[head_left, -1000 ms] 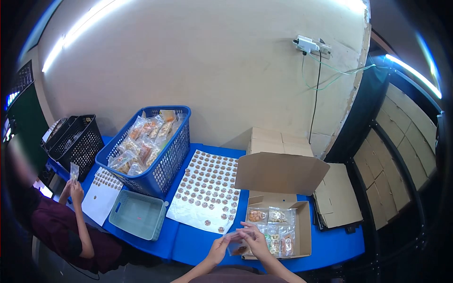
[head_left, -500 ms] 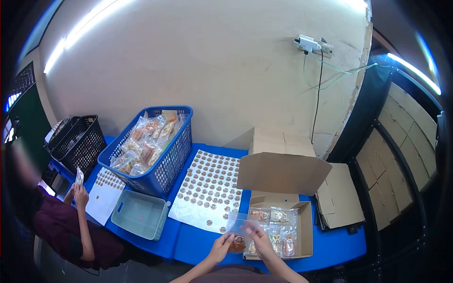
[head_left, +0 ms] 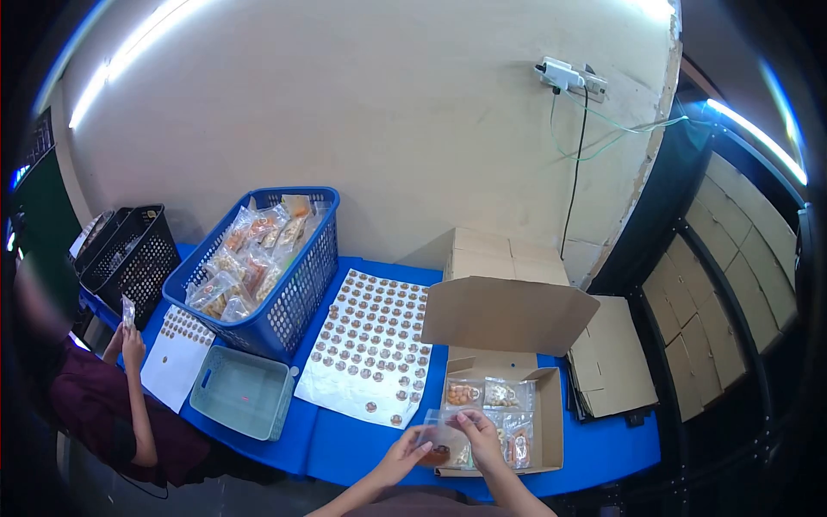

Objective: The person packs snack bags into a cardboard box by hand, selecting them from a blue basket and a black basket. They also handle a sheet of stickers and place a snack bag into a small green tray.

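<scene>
A small clear plastic bag (head_left: 437, 451) with reddish-brown contents is between my two hands, over the near left edge of an open cardboard box (head_left: 550, 422). My left hand (head_left: 400, 457) is closed on its left side. With thumb and fingers pinched together, my right hand (head_left: 482, 441) grips its upper right edge. Several filled clear packets (head_left: 508, 394) lie in rows inside the box, some with a round label; my hands hide part of them. Left of the box lies a white sheet of round stickers (head_left: 362, 345), with gaps in its lower rows.
A blue basket (head_left: 301, 297) full of filled packets stands behind a shallow translucent tub (head_left: 241, 392). At the left, a co-worker's hand (head_left: 132, 349) holds a small packet near another sticker sheet (head_left: 172, 366). Flattened cardboard (head_left: 612, 362) is stacked at right; black baskets (head_left: 129, 258) stand far left.
My right hand has shifted to the bag's upper right edge, and the bag's upper part sits lower. The whole view has shifted slightly; the co-worker still holds the packet.
</scene>
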### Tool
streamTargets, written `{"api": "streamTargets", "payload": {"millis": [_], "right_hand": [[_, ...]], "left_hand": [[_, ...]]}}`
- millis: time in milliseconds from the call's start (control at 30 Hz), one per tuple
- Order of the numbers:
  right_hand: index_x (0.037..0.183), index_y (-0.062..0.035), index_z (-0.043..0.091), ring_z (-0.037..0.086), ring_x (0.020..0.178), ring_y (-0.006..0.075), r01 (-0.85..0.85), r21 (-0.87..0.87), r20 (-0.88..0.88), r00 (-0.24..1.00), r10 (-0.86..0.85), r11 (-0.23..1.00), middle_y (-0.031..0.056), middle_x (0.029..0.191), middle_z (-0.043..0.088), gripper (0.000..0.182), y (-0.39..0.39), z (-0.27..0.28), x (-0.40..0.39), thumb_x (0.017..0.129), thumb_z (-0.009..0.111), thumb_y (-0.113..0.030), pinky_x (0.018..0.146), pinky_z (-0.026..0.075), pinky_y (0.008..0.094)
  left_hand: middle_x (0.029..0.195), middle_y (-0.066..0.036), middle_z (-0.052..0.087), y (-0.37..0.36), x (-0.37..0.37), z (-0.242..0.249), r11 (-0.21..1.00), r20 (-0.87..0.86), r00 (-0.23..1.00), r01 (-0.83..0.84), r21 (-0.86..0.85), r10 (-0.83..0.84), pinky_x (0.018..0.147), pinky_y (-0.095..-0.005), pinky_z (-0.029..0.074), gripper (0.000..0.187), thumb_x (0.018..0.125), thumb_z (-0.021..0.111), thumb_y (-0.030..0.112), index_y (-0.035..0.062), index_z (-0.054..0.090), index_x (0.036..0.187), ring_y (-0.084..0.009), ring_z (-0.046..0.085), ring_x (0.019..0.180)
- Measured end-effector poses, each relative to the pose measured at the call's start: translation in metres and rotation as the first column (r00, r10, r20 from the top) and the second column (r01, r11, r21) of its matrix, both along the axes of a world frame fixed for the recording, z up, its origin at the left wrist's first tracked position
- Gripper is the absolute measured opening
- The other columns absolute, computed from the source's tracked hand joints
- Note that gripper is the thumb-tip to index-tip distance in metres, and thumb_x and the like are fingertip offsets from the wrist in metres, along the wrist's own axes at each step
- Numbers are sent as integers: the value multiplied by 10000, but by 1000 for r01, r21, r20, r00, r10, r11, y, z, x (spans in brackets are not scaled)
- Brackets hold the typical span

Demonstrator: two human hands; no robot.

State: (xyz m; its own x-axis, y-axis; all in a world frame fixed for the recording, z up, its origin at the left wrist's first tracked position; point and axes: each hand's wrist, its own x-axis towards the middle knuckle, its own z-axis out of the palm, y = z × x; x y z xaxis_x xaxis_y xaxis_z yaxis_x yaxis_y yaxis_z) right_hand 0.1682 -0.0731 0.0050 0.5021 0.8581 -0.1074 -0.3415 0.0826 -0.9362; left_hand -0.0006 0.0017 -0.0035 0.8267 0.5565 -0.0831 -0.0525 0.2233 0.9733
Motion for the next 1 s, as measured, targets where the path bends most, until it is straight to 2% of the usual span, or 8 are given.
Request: {"api": "streamTargets", "payload": {"millis": [67, 267, 400, 567, 667, 800, 933, 1000], "right_hand": [[983, 17, 616, 631, 937, 200, -39, -30, 28, 999, 39, 999, 115, 937, 661, 208, -1, 4, -5, 935, 549, -174, 894, 474, 337], [1102, 55, 613, 633, 947, 210, -222, -150, 164, 955, 246, 963, 151, 1003, 665, 372, -1, 8, -15, 963, 497, -269, 871, 479, 317], [1168, 47, 579, 621, 950, 203, -80, -72, 147, 985, 90, 994, 155, 1073, 646, 421, 11, -6, -13, 978, 454, -308, 877, 476, 321], [1282, -27, 515, 591, 991, 197, -173, 16, 176, 970, 168, 985, 97, 1069, 621, 456, 25, 17, -37, 995, 382, -355, 897, 457, 309], [1309, -24, 483, 566, 1022, 188, -269, 91, 223, 944, 244, 959, 92, 1126, 580, 435, 28, 18, -41, 973, 467, -301, 911, 436, 305], [1134, -25, 590, 550, 1032, 196, 11, 94, 504, 862, -57, 996, 83, 1184, 529, 355, 32, 11, -36, 814, 698, -135, 911, 416, 312], [961, -31, 674, 522, 1063, 220, 1, 97, 585, 809, -58, 995, 89, 1046, 607, 243, 27, 14, -24, 786, 722, -192, 971, 359, 353], [995, -30, 678, 532, 1059, 203, -38, 9, 467, 884, 29, 999, 88, 1067, 599, 209, 25, 11, -21, 860, 653, -189, 956, 375, 331]], "left_hand": [[1109, -79, 583, 7, 3, -21, 987, 177, 971, -155, -30, 158, 913, -281, 418, 320, 928, 569, 181, 7, 500, 1187, -132, 530, 1057], [1026, -89, 619, 23, -9, -17, 971, 54, 970, -238, 0, 238, 880, -263, 440, 198, 924, 565, 121, -14, 567, 1070, -130, 581, 949], [1114, -89, 581, 25, -4, -14, 859, 119, 866, -498, 121, 486, 891, -288, 437, 276, 941, 536, 169, -1, 517, 1157, -146, 553, 1016], [1387, -153, 366, 23, -5, -2, 897, 70, 982, -188, 400, 175, 1038, -338, 330, 659, 916, 575, 210, 72, 219, 1454, -229, 402, 1261], [1424, -155, 334, 10, 4, 25, 919, 123, 964, -261, 296, 235, 1030, -348, 343, 668, 916, 579, 231, 68, 217, 1453, -208, 399, 1261], [1324, -129, 501, 20, -3, 13, 990, 154, 978, -143, 1, 141, 1065, -378, 292, 443, 958, 507, 259, 32, 455, 1335, -238, 477, 1214], [1246, -172, 551, 32, -8, -1, 954, -42, 997, -53, 296, 68, 1047, -373, 330, 405, 1001, 360, 215, -41, 457, 1299, -231, 525, 1152], [1291, -178, 517, 33, -7, 0, 996, 164, 985, -44, -77, 56, 1065, -382, 307, 460, 1005, 286, 251, -72, 448, 1290, -248, 519, 1169]]}}
